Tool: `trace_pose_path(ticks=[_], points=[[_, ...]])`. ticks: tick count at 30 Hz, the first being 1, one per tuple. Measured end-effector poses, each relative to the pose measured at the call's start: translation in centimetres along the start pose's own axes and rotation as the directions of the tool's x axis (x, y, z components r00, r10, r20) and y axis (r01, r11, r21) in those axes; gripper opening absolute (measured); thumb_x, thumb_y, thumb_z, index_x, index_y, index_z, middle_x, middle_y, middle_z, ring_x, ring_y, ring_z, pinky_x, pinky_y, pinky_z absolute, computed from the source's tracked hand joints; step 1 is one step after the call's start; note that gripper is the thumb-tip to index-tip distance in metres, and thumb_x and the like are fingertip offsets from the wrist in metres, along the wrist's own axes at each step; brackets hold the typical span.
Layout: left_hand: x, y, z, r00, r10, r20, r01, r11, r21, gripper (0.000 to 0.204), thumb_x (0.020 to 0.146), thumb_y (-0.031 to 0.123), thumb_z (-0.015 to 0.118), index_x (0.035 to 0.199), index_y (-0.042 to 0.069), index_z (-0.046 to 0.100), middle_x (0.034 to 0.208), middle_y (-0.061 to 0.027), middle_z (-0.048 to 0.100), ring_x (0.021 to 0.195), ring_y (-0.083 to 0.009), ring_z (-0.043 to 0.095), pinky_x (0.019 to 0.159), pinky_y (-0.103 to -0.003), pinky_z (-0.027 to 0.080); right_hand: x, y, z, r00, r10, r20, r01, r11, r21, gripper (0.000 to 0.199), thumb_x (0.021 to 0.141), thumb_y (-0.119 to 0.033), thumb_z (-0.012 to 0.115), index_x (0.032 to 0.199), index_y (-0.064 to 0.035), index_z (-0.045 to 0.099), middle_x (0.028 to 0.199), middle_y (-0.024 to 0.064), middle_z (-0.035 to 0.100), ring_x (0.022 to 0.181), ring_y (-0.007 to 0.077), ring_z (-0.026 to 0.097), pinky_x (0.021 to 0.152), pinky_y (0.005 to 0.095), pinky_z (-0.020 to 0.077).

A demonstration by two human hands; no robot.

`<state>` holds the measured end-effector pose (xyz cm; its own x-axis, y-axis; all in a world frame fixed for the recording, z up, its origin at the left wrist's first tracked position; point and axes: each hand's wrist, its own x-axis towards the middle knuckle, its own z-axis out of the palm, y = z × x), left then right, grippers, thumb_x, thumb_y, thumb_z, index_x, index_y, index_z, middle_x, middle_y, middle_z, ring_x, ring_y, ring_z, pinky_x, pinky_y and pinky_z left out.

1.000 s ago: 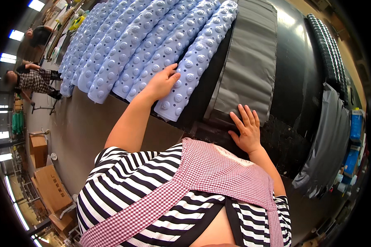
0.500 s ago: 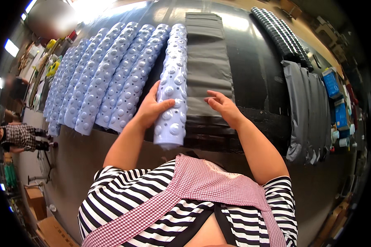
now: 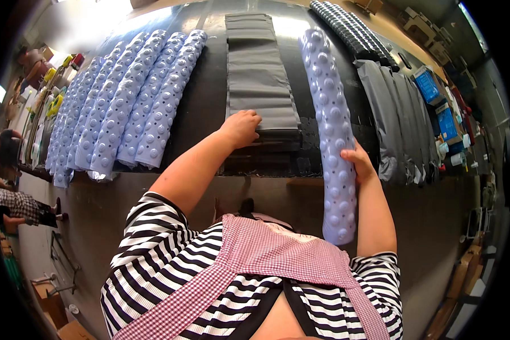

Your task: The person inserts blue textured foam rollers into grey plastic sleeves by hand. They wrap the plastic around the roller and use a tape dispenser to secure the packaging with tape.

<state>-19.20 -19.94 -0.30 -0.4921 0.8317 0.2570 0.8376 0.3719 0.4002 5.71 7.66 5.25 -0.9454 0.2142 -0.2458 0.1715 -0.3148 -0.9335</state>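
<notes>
A rolled light-blue mat with round bumps [image 3: 335, 164] is in my right hand [image 3: 358, 161], its near end hanging past the table's front edge. My right fingers wrap round its lower half from the right side. Flat on the table in front of me lies a stack of long grey plastic bags [image 3: 259, 68]. My left hand [image 3: 243, 128] rests at the near left corner of this stack, its fingers bent and pinched on the top bag. The left fingertips are partly hidden.
Several more rolled blue mats [image 3: 130, 102] lie side by side on the left of the black table [image 3: 201, 113]. Filled grey bags [image 3: 399, 122] lie at the right, below black-and-white rolls [image 3: 354, 34]. Blue boxes [image 3: 436, 105] stand farther right. Another person [image 3: 22, 207] is at far left.
The rolled mat has gone from my left hand to my right and moved right of the bag stack. My left hand has come onto the stack's near end.
</notes>
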Motion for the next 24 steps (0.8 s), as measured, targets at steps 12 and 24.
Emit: trace_pose_path(ticks=[12, 24], points=[[1.9, -4.8, 0.9, 0.953, 0.093, 0.288, -0.033, 0.977, -0.209, 0.021, 0.09, 0.025, 0.072, 0.1, 0.008, 0.077, 0.106, -0.0127, 0.065, 0.101, -0.0318, 0.064, 0.092, -0.041, 0.052, -14.0, 7.3, 7.0, 0.998, 0.049, -0.032, -0.047, 0.997, 0.063, 0.109, 0.063, -0.02, 0.091, 0.156, -0.0047, 0.036, 0.144, 0.0104, 0.054, 0.131, 0.0236, 0.053, 0.111, 0.0387, 0.0403], [2.2, -8.3, 2.8, 0.946, -0.139, 0.293, 0.287, 0.78, -0.556, 0.024, 0.09, 0.023, 0.071, 0.103, 0.004, 0.077, 0.097, -0.0099, 0.073, 0.089, -0.0205, 0.068, 0.086, -0.034, 0.053, -14.9, 10.7, 14.1, 0.973, 0.093, -0.21, -0.104, 0.994, -0.043, 0.107, 0.064, -0.018, 0.087, 0.157, -0.0118, 0.036, 0.145, 0.0096, 0.054, 0.131, 0.0235, 0.053, 0.11, 0.0381, 0.0415]])
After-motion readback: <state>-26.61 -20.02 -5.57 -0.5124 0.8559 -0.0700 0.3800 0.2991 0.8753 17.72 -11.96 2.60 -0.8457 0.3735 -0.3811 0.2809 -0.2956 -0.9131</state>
